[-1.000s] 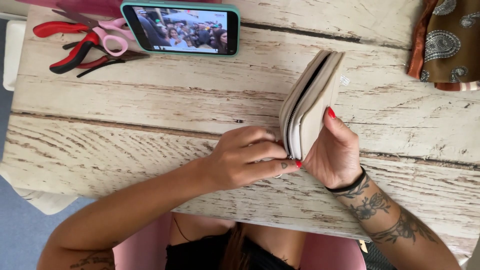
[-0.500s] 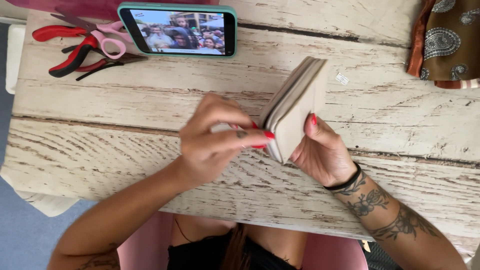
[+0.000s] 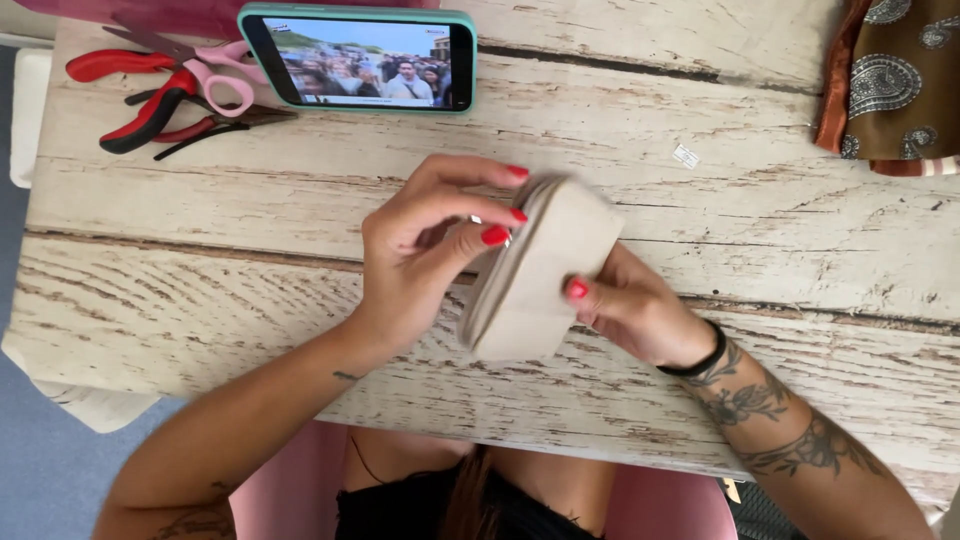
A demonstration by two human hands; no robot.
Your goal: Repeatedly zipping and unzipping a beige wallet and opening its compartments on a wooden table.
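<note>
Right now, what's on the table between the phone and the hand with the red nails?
Nothing: in the head view, only bare white-painted wooden table lies between the phone and the left hand.

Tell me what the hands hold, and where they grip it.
Both hold a beige fabric pouch: the left hand pinches its upper edge, the right hand supports its lower side.
</note>
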